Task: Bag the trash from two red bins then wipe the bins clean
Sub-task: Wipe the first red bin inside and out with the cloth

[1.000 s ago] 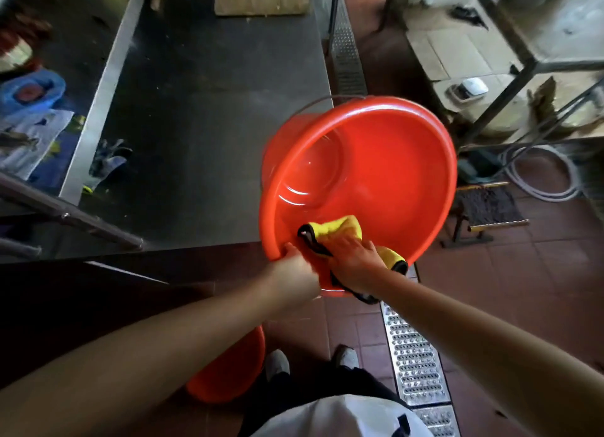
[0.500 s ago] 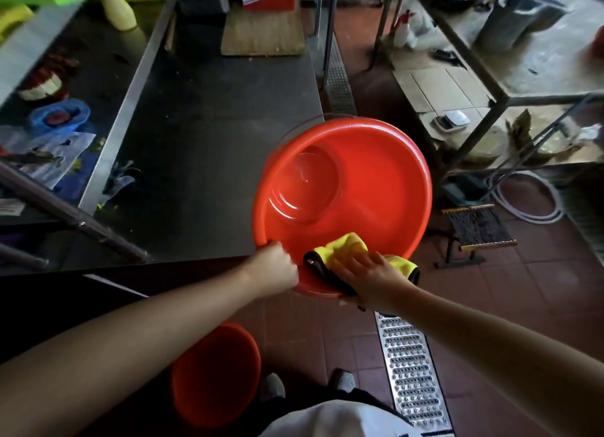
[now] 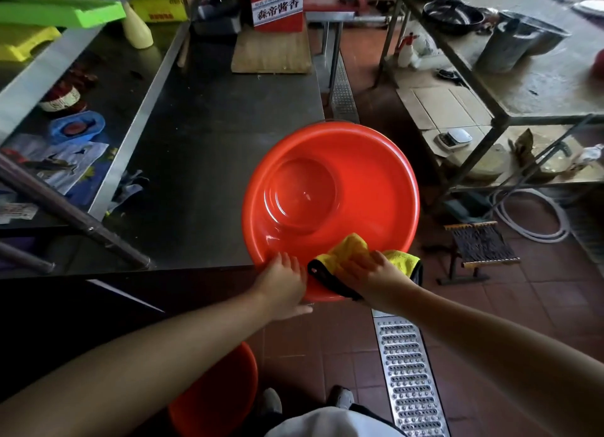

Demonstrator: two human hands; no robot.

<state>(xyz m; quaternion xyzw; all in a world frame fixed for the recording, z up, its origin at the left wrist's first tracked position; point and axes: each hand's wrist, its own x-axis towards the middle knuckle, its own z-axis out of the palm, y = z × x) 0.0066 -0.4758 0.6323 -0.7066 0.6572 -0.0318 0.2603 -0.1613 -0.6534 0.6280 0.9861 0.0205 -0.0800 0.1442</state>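
A red bin (image 3: 366, 181) is tilted toward me at the corner of the steel table, its empty inside showing. My left hand (image 3: 283, 283) grips its near rim, fingers curled over the edge. My right hand (image 3: 371, 273) presses a yellow cloth with black trim (image 3: 348, 248) against the near inner wall and rim. A second red bin (image 3: 225, 394) stands on the floor below, partly hidden by my left arm.
The steel table (image 3: 209, 148) runs left of the bin, with a wooden board (image 3: 271, 54) and red box at its far end. A metal floor drain grate (image 3: 408, 377) lies under my right arm. A small stool (image 3: 480, 243) and metal rack (image 3: 523, 109) stand at right.
The bin has tipped to a flatter angle and sits lower toward the table corner. My view has lifted, showing more of the far table. Both hands stay at the near rim.
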